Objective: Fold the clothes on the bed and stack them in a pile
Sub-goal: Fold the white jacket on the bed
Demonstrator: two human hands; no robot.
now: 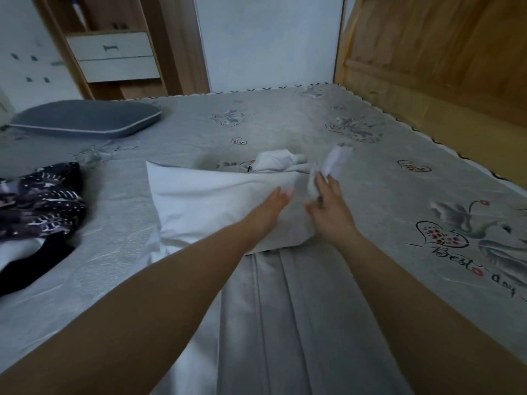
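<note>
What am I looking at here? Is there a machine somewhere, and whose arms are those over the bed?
No machine: a person wears a camera on the head, looking down at their own bare arms. On the bed a white garment lies partly folded. The left hand rests flat on it with straight fingers. The right hand grips a blurred white part of it, lifted at the right edge. A dark patterned garment waits unfolded on the left, and a grey pillow lies further back.
</note>
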